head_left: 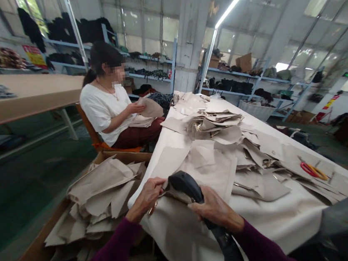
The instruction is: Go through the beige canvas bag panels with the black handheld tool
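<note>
Seemingly mid-grip at the desk edge — left hand pinching beige fabric piece, right hand clenched around black curved tool, long axis running from the wrist up-left toward the left hand, nearly touching.

No lettering is legible: a red-and-yellow sign on the far wall at left and a red-and-yellow placard low at right both carry marks too blurred and too small to read
</note>
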Demonstrator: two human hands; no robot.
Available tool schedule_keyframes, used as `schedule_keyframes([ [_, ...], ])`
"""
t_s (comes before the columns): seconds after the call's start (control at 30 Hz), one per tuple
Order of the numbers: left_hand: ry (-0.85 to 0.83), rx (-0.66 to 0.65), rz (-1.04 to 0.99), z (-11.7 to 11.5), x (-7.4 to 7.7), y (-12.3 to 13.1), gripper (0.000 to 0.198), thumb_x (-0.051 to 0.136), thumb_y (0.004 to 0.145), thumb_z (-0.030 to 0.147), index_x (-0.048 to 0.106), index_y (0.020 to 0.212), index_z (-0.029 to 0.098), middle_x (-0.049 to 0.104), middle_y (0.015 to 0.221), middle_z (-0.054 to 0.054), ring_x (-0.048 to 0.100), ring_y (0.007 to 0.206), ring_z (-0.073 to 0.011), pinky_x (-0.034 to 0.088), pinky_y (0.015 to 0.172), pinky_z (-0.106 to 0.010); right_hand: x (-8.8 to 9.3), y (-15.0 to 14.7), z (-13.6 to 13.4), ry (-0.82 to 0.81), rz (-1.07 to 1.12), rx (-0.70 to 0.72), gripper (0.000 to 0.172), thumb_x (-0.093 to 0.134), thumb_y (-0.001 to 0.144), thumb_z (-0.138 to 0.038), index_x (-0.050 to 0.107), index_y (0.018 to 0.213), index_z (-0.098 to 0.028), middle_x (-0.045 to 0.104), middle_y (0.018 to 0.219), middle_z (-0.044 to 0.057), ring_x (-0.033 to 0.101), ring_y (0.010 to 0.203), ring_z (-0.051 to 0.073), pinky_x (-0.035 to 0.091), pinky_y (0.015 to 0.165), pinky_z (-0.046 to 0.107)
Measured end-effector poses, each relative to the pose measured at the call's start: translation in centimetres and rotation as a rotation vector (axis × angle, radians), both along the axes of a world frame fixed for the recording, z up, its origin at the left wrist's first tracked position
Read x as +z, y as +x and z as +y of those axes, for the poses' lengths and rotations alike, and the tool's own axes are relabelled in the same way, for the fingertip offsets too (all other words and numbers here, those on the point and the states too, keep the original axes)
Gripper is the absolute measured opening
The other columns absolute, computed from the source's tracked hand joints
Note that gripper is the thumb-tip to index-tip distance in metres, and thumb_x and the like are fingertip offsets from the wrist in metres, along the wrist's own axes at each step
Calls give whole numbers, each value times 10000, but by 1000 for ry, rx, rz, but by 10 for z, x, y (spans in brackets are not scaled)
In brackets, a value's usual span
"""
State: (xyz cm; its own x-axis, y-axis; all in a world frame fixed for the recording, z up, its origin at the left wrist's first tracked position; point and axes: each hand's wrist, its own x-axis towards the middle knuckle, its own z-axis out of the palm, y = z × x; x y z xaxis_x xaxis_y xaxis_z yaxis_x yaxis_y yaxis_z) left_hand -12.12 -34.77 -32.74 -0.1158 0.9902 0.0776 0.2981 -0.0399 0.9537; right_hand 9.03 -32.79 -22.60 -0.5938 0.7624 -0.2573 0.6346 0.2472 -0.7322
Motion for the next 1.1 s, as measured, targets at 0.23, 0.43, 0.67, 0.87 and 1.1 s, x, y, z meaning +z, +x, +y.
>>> schedule_keyframes([
  [0.23, 111, 43, 379, -15, -11, 4, 353, 328, 787, 135, 664, 893, 166, 613, 862, -68, 554, 856, -186, 394, 820, -295, 31, 45, 10, -12, 29, -222, 220, 529, 776, -356, 444, 798, -154, 524, 540, -24, 498, 429, 101, 387, 370, 182],
  [0.43, 150, 98, 845, 44, 13, 27, 297, 455, 859, 361, 588, 992, 131, 563, 941, -113, 556, 842, -210, 438, 769, -316, 41, 83, -2, -8, -4, -252, 204, 540, 767, -340, 452, 797, -158, 523, 539, -32, 509, 446, 109, 415, 392, 196],
  [0.67, 102, 148, 986, 94, -3, 51, 275, 385, 855, 120, 554, 1068, 81, 579, 981, -153, 551, 914, -230, 431, 810, -353, 44, 107, -12, -41, 6, -335, 187, 524, 776, -328, 448, 831, -166, 510, 545, -41, 537, 463, 118, 442, 421, 206],
  [0.87, 178, 91, 1150, 61, 15, 77, 305, 335, 846, 36, 517, 1085, 90, 556, 926, -120, 549, 791, -201, 436, 669, -298, 53, 109, -15, -4, 14, -265, 164, 533, 784, -309, 462, 815, -165, 543, 532, -30, 543, 457, 117, 426, 418, 195],
  [1.1, 243, 4, 1197, 45, 8, 97, 269, 331, 787, -41, 551, 867, 91, 541, 841, -113, 529, 775, -237, 449, 669, -344, 54, 64, 11, -17, -18, -211, 176, 555, 738, -321, 480, 753, -162, 559, 529, -6, 534, 427, 124, 416, 374, 198],
])
